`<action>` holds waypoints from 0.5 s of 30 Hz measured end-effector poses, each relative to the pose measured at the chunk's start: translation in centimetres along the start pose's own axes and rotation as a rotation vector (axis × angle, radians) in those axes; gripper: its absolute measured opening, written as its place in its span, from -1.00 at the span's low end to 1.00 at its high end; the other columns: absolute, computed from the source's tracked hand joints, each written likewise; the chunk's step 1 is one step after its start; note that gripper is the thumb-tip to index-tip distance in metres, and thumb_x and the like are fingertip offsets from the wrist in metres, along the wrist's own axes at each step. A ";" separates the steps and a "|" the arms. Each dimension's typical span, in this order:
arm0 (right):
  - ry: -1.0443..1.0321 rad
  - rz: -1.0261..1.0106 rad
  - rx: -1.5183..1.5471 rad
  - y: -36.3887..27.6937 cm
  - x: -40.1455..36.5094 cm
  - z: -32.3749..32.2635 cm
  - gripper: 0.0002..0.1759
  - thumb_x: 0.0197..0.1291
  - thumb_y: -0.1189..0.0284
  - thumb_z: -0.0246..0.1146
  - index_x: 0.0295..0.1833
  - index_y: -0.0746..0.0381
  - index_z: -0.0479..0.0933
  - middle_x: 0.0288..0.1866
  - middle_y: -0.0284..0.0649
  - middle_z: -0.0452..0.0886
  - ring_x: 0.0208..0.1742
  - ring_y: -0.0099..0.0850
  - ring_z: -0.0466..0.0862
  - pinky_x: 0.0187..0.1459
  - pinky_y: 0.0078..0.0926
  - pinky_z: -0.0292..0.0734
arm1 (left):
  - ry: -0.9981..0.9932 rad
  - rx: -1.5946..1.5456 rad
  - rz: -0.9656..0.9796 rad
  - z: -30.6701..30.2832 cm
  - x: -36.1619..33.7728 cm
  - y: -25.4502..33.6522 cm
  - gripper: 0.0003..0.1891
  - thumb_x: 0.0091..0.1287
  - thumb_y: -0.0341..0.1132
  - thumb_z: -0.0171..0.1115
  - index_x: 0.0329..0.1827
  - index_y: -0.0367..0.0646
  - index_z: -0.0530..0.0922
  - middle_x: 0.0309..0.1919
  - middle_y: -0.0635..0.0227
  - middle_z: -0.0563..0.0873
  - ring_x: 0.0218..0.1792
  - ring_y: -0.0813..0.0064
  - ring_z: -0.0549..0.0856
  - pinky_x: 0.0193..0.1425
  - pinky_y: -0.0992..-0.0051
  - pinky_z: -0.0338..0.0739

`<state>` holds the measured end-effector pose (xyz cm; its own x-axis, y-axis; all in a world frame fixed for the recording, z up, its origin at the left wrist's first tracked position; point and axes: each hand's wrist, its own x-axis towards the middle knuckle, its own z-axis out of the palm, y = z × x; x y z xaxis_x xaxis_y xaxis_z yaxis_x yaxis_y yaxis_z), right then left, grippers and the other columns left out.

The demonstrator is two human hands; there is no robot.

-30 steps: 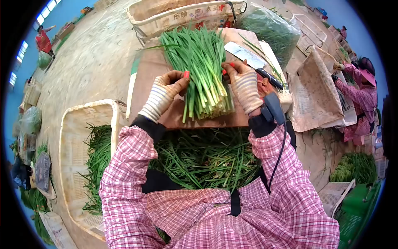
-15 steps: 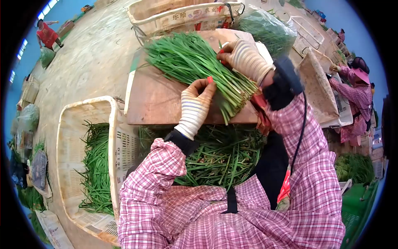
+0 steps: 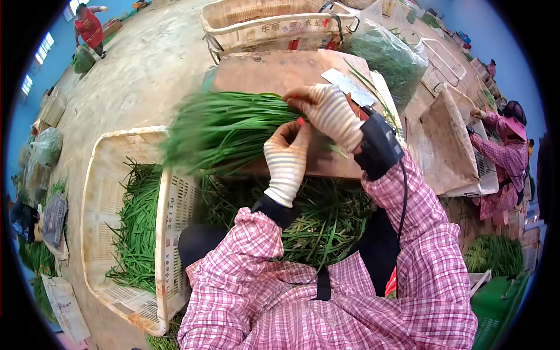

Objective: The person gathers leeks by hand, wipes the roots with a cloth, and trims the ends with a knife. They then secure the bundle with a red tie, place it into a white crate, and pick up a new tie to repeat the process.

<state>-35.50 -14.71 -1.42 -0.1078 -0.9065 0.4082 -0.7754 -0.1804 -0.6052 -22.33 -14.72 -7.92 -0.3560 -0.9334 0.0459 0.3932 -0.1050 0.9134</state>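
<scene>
A bunch of green chives (image 3: 233,125) lies across the front of the wooden board (image 3: 256,70), its leaf ends pointing left and blurred by motion. My left hand (image 3: 286,151), in a striped glove with bare fingertips, is closed around the stem side from the front, a bit of red showing at the thumb tip. My right hand (image 3: 329,114), gloved alike, is closed on the bunch from above, right beside the left one. Most of the stem ends are hidden behind my hands. A flat pale plate (image 3: 350,83) lies on the board beyond my right hand.
A white crate (image 3: 163,233) of loose chives stands at my left. Cut leaves (image 3: 326,227) lie below the board. Behind are another crate (image 3: 274,26) and a plastic bag (image 3: 388,64) of greens. A person (image 3: 501,146) works at right; another person (image 3: 88,29) stands far left.
The bunch has turned and shifted left and nearer to me, its leaves now pointing left. Both hands have drawn together on it, and the pale plate on the board has come into view.
</scene>
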 end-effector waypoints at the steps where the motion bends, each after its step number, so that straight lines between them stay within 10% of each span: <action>1: -0.023 0.103 0.099 0.3 0.2 -0.1 -0.80 0.36 0.47 0.32 0.03 0.28 0.71 -0.20 -0.13 0.81 -0.18 -0.38 0.80 -0.14 -0.47 0.65 | 0.020 0.000 -0.018 0.2 0.3 -0.4 -0.81 0.42 -0.36 0.40 -0.20 -0.36 0.69 -0.36 0.55 0.70 -0.36 0.79 0.49 -0.20 0.66 0.47; 5: 0.162 0.245 0.144 2.2 0.7 0.0 -0.78 0.38 0.41 0.33 0.05 0.23 0.75 -0.18 -0.15 0.82 -0.19 -0.43 0.78 -0.12 -0.51 0.64 | -0.014 0.059 0.008 0.4 1.3 -1.4 -0.81 0.41 -0.35 0.41 -0.21 -0.35 0.70 -0.38 0.54 0.70 -0.36 0.77 0.49 -0.20 0.65 0.47; 9: 0.289 0.149 -0.720 2.5 0.0 0.1 -0.81 0.28 0.20 0.34 -0.12 0.00 0.78 -0.20 -0.25 0.76 -0.18 -0.15 0.72 -0.07 -0.16 0.53 | -0.078 0.121 -0.042 -0.3 2.1 -1.2 -0.84 0.43 -0.34 0.40 -0.17 -0.30 0.70 -0.33 0.53 0.72 -0.34 0.77 0.55 -0.19 0.65 0.51; 15: 0.350 0.133 -0.689 0.9 -1.4 1.9 -0.90 0.19 0.27 0.39 -0.22 0.01 0.72 -0.22 -0.28 0.69 -0.08 -0.17 0.66 0.08 0.01 0.37 | -0.075 0.343 0.193 -0.2 3.1 1.5 -0.87 0.39 -0.44 0.40 -0.14 -0.35 0.72 -0.29 0.41 0.77 -0.29 0.73 0.61 -0.14 0.63 0.55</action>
<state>-34.85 -14.30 -3.77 -0.3279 -0.7104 0.6227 -0.9412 0.3024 -0.1507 -22.66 -17.80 -6.53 -0.3690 -0.8958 0.2479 0.1576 0.2025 0.9665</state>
